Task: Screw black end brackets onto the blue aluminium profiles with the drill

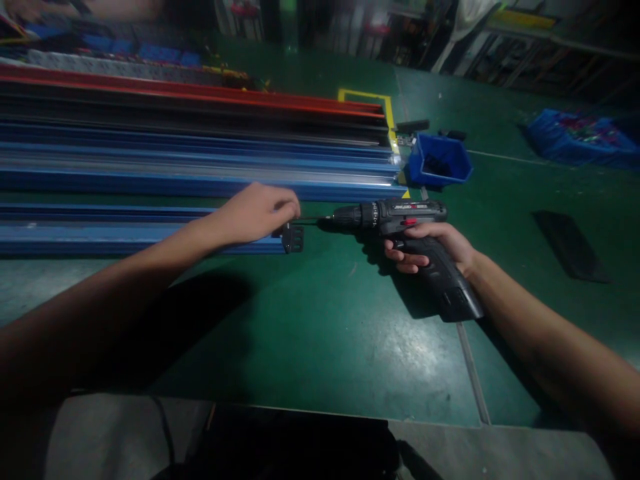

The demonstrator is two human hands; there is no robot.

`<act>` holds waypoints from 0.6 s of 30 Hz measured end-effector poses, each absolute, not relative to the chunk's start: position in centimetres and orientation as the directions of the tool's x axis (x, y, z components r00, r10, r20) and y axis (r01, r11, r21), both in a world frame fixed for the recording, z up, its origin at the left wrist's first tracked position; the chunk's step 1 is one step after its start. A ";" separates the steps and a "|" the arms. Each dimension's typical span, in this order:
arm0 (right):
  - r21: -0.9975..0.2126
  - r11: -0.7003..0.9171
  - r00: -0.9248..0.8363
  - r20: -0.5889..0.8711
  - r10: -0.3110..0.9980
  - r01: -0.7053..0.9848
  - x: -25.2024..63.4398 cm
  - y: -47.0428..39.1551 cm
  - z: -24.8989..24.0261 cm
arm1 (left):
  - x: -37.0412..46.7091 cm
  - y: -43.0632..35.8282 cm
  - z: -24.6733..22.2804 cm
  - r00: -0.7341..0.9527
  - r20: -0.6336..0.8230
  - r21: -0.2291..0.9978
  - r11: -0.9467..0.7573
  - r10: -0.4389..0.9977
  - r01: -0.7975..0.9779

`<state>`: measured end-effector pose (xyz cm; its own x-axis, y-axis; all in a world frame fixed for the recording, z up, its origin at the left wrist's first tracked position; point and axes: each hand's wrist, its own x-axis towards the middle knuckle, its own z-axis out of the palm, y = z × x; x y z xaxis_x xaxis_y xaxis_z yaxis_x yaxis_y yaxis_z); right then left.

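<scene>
Head view: green tabletop [320, 347], running past the right edge of frame.

Rear profiles [200, 153], red, black and blue: lay side by side across the far left, left ends cut off by the frame.

Front blue profile [100, 233]: lay nearer the person, long axis running left to right; left end out of frame, part of its length hidden by the left forearm.

Cordless drill [395, 215], black: was held over the table, right of the profile's end. Chuck pointed left, barrel roughly in line with the profile; handle slanted down to the right. Lettering too blurred to read.

Blue bin [420, 167]: stood beyond the drill, dark contents indistinct.

Right hand [445, 243]: fingers were clamped around the drill handle, covering its upper part.

Left hand [255, 210]: lay over the profile's right end, thumb and forefinger curled close together beside the bit's tip; whether they pinched anything could not be told.

Black end plate [295, 238]: sat at the profile's right end, partly covered by the fingers.

Drill bit [313, 219]: thin, pointing left, its tip hard to make out.
</scene>
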<state>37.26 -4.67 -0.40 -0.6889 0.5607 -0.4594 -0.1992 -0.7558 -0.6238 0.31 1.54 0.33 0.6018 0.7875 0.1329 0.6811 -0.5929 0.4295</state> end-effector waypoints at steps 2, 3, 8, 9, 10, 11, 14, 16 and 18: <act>-0.617 -0.759 -0.688 -0.459 0.562 -0.209 37.3 -4.7 -0.5 | 0.3 1.5 0.3 0.598 0.131 0.438 -0.587 0.791 0.681; -0.613 -0.761 -0.688 -0.459 0.562 -0.212 37.3 -4.7 -0.5 | 0.3 1.5 0.3 0.596 0.128 0.441 -0.584 0.793 0.682; -0.621 -0.754 -0.692 -0.448 0.567 -0.215 37.3 -4.7 -0.6 | 0.2 1.6 0.2 0.608 0.134 0.447 -0.595 0.782 0.667; -0.625 -0.750 -0.693 -0.442 0.570 -0.218 37.3 -4.7 -0.6 | 0.2 1.6 0.1 0.615 0.138 0.447 -0.603 0.776 0.661; -0.627 -0.747 -0.694 -0.437 0.572 -0.221 37.3 -4.7 -0.7 | 0.2 1.6 0.1 0.621 0.141 0.445 -0.610 0.771 0.655; -0.629 -0.745 -0.696 -0.432 0.574 -0.223 37.3 -4.7 -0.7 | 0.1 1.7 0.0 0.626 0.143 0.444 -0.615 0.767 0.652; -0.632 -0.740 -0.708 -0.414 0.572 -0.228 37.2 -4.7 -0.8 | 0.1 1.7 0.0 0.630 0.136 0.447 -0.615 0.764 0.650; -0.635 -0.738 -0.714 -0.407 0.570 -0.227 37.2 -4.7 -0.8 | 0.1 1.7 0.0 0.629 0.134 0.450 -0.613 0.765 0.649; -0.638 -0.735 -0.714 -0.405 0.572 -0.227 37.2 -4.7 -0.8 | 0.1 1.7 0.0 0.627 0.138 0.449 -0.613 0.767 0.650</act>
